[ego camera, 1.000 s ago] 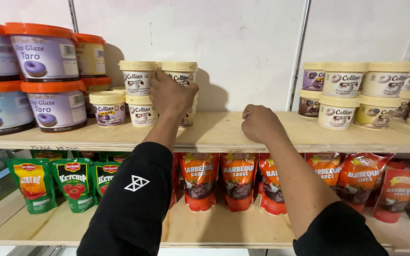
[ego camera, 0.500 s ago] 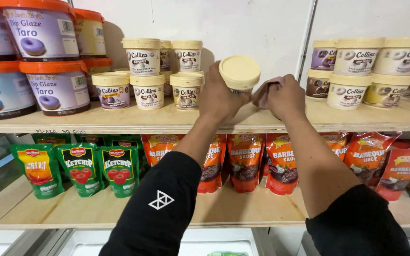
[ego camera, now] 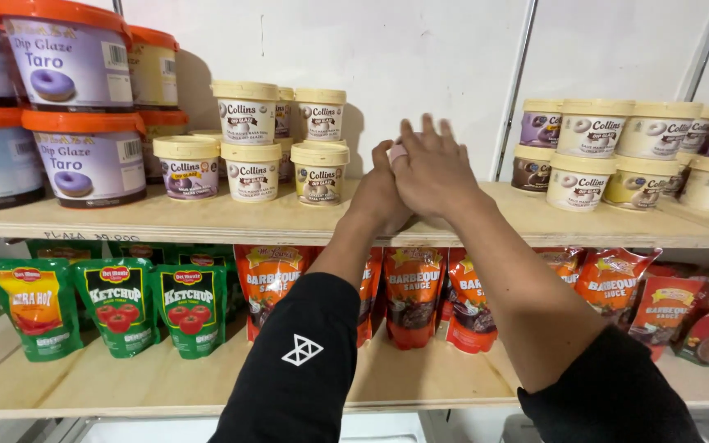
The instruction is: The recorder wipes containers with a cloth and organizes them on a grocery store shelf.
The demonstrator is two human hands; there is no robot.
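Pink shows between the hands: the right hand lies flat over the left hand, pressed together on a small thing above the shelf. It could slip and bump the tubs at left.

Upper shelf, left of my hands: small cream-lidded tubs stacked two high, labels white and purple. Far left – big orange-lidded buckets with purple labels. Right: more cream-lidded tubs. Lower shelf – green pouches left, orange-red pouches centre and right.
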